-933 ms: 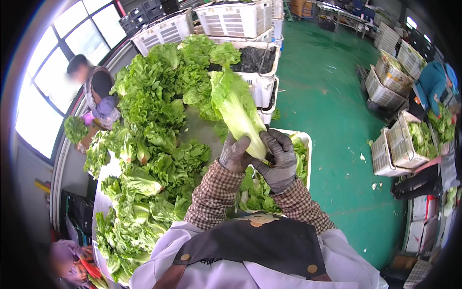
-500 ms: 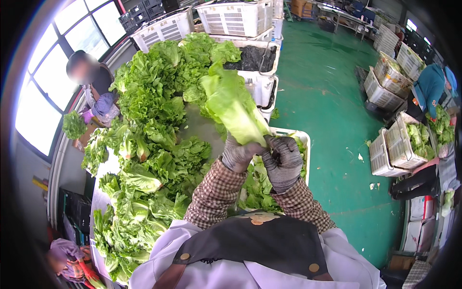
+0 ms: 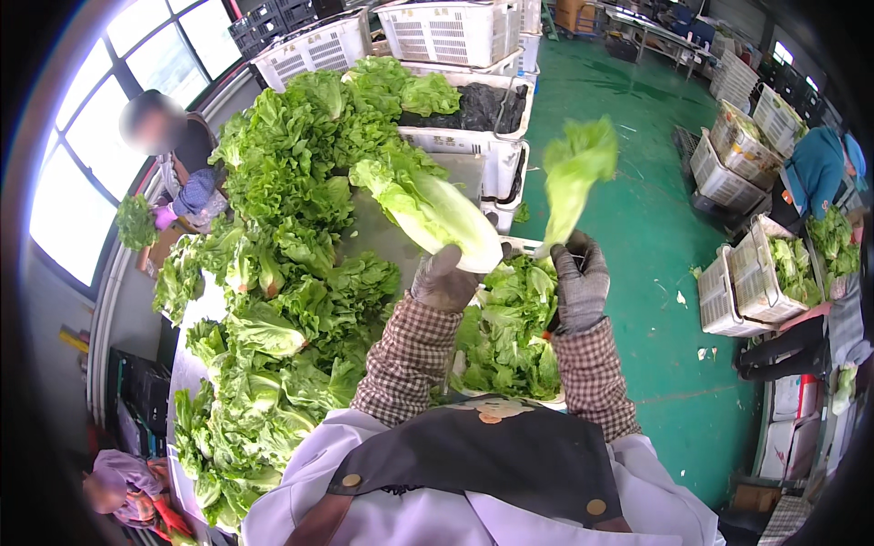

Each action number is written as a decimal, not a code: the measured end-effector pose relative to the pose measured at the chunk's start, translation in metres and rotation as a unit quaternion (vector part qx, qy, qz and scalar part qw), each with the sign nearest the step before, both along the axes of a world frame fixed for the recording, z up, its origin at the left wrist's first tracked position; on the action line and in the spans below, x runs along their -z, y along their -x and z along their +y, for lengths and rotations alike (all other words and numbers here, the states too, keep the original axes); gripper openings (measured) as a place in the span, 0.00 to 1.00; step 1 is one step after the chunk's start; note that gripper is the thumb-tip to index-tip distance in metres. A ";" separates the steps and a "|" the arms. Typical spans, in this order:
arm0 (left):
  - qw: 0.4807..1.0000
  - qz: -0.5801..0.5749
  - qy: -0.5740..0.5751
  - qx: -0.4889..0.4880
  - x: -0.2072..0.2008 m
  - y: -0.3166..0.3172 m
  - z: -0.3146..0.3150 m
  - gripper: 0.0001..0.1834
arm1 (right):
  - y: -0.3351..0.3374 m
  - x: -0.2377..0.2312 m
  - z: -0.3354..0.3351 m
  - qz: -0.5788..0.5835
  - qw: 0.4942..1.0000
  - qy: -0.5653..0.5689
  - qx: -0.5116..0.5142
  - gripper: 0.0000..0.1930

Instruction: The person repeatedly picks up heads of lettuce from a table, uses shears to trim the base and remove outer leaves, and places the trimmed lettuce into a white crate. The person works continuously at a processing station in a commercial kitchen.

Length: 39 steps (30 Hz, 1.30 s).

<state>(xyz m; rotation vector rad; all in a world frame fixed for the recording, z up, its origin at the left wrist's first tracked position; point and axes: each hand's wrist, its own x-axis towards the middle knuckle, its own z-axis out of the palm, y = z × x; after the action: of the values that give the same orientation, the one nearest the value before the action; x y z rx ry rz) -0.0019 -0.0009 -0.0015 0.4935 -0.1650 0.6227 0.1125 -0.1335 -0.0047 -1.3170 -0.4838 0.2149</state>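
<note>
My left hand [image 3: 443, 282], in a grey glove, grips a head of lettuce [image 3: 446, 218] near its pale base; its leafy end points away to the left. To the right, my gloved right hand [image 3: 581, 284] pinches a single lettuce leaf [image 3: 575, 177], slightly blurred, standing upright and apart from the head. A small dark and orange-red thing shows at the edge of that palm, too hidden to name. Below and between my hands, loose lettuce leaves [image 3: 510, 318] fill a white crate [image 3: 521, 244].
A large pile of lettuce [image 3: 282, 200] covers much of the metal table [image 3: 369, 241] on my left. Beyond stand stacked white crates [image 3: 487, 162], one lined with black plastic. Co-workers sit at the far left, lower left and right, the right one by lettuce crates [image 3: 760, 273].
My hands have moved apart. The right has come away to the right with a leaf, while the left keeps the lettuce head, now tilted further left. More of the leaf crate shows.
</note>
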 end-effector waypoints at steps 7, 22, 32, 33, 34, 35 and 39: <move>0.967 0.004 -0.255 0.003 0.000 0.003 0.003 0.45 | 0.033 -0.021 -0.009 0.183 0.937 -0.066 -0.290 0.28; 0.999 -0.006 -0.044 0.030 0.002 0.034 0.010 0.39 | 0.058 0.005 0.007 -0.234 0.958 0.037 -0.162 0.30; 0.978 0.064 -0.156 -0.125 -0.013 0.032 -0.005 0.41 | 0.055 -0.009 0.013 -0.318 0.946 0.065 -0.014 0.15; 0.971 0.065 -0.176 -0.147 -0.011 0.029 -0.006 0.41 | 0.052 -0.007 0.015 -0.313 0.947 0.077 -0.014 0.13; 0.964 0.065 -0.195 -0.169 -0.008 0.026 -0.007 0.41 | 0.050 -0.004 0.016 -0.307 0.947 0.089 -0.014 0.10; 0.968 0.083 -0.158 -0.176 -0.005 0.024 -0.010 0.40 | 0.045 0.002 0.019 -0.309 0.950 0.046 0.015 0.09; 0.989 0.103 0.000 -0.104 0.001 0.024 -0.011 0.37 | 0.047 0.003 0.016 0.135 0.986 -0.085 -0.041 0.09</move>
<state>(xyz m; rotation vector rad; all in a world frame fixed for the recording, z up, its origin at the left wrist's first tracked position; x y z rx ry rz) -0.0255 -0.0116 -0.0028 0.5756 0.0840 0.7715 0.0657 -0.1176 -0.0076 -1.0825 -0.3183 0.4055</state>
